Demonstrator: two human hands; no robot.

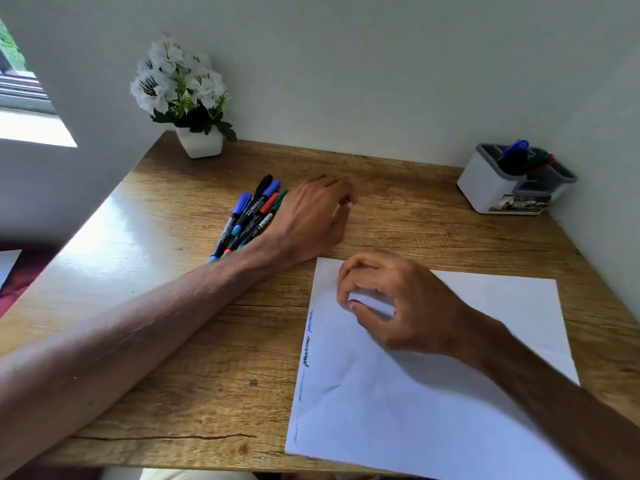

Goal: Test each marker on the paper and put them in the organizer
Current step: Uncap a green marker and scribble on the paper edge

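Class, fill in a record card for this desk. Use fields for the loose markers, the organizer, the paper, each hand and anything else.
Loose markers: capped, piled on the desk left of the paper
Organizer: far right corner, with stored markers standing in it
Paper: blue, black and red squiggles down its left edge
Left hand: beside the pile, fingers loosely curled, no marker seen in it
Right hand: over the paper, fingers curled, holding nothing
Other: white flowers in a pot, back left
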